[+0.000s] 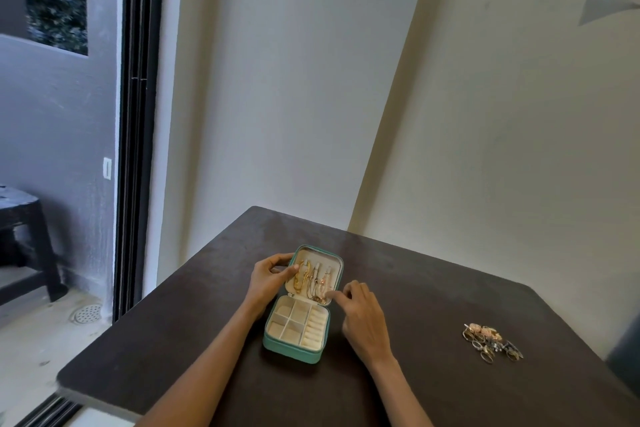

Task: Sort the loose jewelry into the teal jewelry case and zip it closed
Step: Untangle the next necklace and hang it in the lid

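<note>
1. The left hand [268,276] grasps the left edge of the raised lid of the teal jewelry case [298,350], thumb on the inner face, fingers curled round the outer rim.
2. The right hand [360,314] sits at the case's right side, its fingers bent and its fingertips [330,295] pinching at the lower ends of the chains [313,282] hanging inside the lid.
3. The case lies open near the middle of the dark table [450,288], its lid on the far side, its cream divided tray on the near side.
4. A pile of loose rings [491,341] lies well apart to the right on the table.
5. Beyond the table stands a pale wall [311,97]; at far left is a dark door frame [136,149].
</note>
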Available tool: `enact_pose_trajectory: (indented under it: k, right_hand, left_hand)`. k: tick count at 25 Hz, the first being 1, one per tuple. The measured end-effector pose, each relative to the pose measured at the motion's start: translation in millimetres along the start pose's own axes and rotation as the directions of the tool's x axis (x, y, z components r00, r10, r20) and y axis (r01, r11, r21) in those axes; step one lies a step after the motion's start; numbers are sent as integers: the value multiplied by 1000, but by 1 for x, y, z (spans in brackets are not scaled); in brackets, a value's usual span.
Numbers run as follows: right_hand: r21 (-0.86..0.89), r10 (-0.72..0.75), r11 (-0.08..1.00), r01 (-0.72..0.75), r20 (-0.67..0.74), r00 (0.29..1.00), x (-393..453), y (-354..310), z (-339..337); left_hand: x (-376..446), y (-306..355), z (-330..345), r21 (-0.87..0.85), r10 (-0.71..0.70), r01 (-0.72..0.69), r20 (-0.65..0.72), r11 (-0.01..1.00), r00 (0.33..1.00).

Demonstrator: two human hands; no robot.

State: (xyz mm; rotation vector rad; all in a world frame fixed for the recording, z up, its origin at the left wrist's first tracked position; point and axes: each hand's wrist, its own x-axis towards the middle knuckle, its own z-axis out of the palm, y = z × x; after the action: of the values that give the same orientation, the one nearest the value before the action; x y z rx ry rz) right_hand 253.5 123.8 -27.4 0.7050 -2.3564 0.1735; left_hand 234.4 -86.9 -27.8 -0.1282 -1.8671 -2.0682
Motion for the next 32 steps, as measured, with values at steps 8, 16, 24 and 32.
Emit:
enact_pose_trajectory:
  k: [8, 16, 24, 32]
  right_hand:
    - [5, -30, 1000, 30, 21, 999, 1, 1, 0]
    - [44, -82, 996, 79, 57, 995, -1, 3, 3]
    - [42, -76, 996, 74, 45, 996, -3, 4, 4]
    - [171, -55, 984, 44, 65, 996, 18, -15, 7]
  left_hand:
    - [2, -2, 1, 50, -8, 8, -2, 999, 1000]
    - [3, -3, 2, 72, -12, 12, -3, 997, 1000]
    - [5, -6, 2, 74, -17, 19, -18, 997, 1000]
    - [7, -11, 1, 71, -11, 14, -41, 997, 999]
